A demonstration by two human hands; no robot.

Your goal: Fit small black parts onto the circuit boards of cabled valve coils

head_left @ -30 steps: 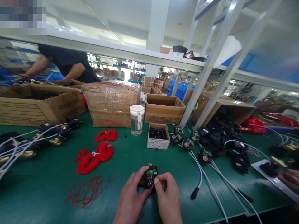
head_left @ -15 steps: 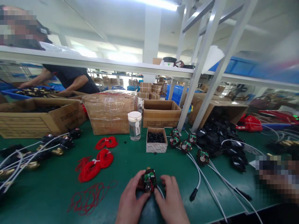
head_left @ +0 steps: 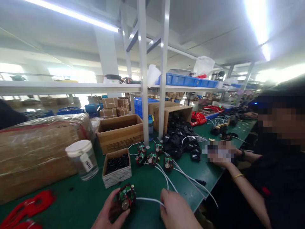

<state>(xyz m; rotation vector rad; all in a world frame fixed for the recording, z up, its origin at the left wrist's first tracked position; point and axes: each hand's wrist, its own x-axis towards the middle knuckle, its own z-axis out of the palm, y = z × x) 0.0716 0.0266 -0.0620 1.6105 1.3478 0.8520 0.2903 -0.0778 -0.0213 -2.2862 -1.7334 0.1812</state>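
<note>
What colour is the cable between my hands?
The cable is white, showing best in the head view.

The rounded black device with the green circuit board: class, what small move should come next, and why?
Perhaps shift the device toward the five similar green-and-black units: the left hand grips it, the right hand is at its white cable, and those units lie grouped on the green table beyond.

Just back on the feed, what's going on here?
The left hand holds a rounded black unit with a green circuit board; the right hand holds the white cable running from it. Five similar units lie on the green tabletop, beside a small open cardboard box of black parts. A co-worker's hands show at right.
</note>
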